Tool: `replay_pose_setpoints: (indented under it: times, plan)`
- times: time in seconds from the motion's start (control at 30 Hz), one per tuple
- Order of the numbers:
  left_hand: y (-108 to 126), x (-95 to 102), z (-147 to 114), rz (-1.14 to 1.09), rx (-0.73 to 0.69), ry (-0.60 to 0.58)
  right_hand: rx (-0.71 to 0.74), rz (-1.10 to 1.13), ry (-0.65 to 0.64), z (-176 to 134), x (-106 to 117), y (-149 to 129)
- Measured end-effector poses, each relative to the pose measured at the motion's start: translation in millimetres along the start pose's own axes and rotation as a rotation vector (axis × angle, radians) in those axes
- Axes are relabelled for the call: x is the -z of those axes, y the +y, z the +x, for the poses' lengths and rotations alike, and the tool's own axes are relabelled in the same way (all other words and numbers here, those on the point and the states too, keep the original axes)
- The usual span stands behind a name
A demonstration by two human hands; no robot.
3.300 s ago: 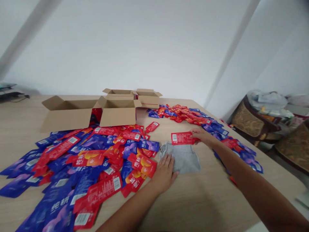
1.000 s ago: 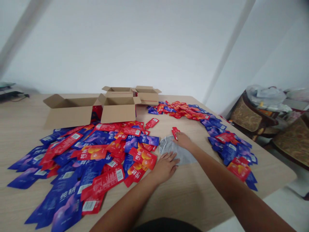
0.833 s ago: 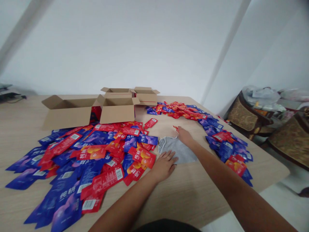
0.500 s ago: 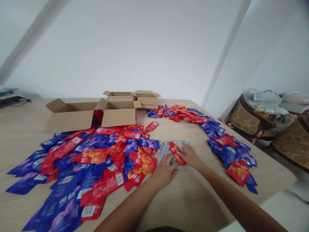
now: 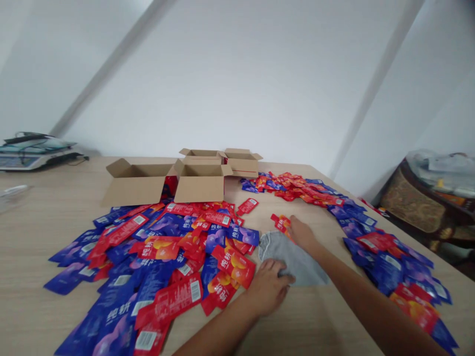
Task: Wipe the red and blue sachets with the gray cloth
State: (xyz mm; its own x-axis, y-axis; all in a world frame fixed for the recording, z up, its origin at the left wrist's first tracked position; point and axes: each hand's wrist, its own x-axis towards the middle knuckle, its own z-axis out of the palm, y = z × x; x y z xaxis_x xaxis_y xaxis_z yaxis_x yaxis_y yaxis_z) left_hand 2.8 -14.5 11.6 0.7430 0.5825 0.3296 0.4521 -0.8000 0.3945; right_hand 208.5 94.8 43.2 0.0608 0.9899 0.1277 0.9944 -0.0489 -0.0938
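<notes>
A grey cloth drawstring pouch (image 5: 297, 259) lies flat on the table, its gathered end to the left. My left hand (image 5: 269, 287) rests at the pouch's near left edge, thumb and fingers apart and bent. Beyond the pouch, my right hand (image 5: 302, 233) is closed on one end of a red-and-orange sachet (image 5: 282, 223); its fingertips are partly hidden. Left of my left hand spreads a heap of red and blue sachets, with a red sachet (image 5: 235, 265) nearest to the fingers.
Open cardboard boxes stand behind the heap, among them a front box (image 5: 199, 189) and a left box (image 5: 131, 192). More sachets (image 5: 388, 267) run in a band along the table's right side. A scale (image 5: 33, 153) sits at far left, a patterned chair (image 5: 411, 198) at right.
My view has turned left. My right hand has moved the red-and-orange sachet from over the pouch to its far side. The pouch now shows spread flatter, more of it uncovered.
</notes>
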Motion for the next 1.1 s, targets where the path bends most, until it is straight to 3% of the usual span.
replay_pose_setpoints:
  times: [0.1,0.2,0.27,0.43,0.63,0.77,0.97,1.1]
  plan:
    - [-0.5,-0.4,-0.8,-0.010,0.008,0.009,0.140,0.253,-0.121,24.6,10.4,-24.6]
    - [-1.5,-1.2,-1.6,-0.020,0.020,0.017,0.479,0.625,-0.286,53.5,9.4,-66.6]
    - [-2.3,-1.8,-2.1,-0.023,0.024,0.010,0.589,0.675,-0.274,76.2,4.1,-94.9]
    - [-4.2,-2.5,-2.3,-0.014,0.023,-0.017,0.513,0.415,-0.162,121.4,-14.7,-126.0]
    - [-5.9,-2.6,-1.8,-0.038,0.016,-0.018,0.515,0.214,-0.162,116.7,-26.6,-113.6]
    - [-5.3,-1.8,-1.9,-0.057,0.010,-0.003,0.483,0.165,-0.209,113.6,-8.6,-101.6]
    - [-6.0,-3.0,-1.8,-0.043,0.019,0.002,0.639,0.274,-0.497,127.7,33.9,-117.2]
    - [-14.0,-13.8,-0.1,-0.030,-0.013,-0.009,0.548,0.456,-0.343,144.1,38.2,-135.8]
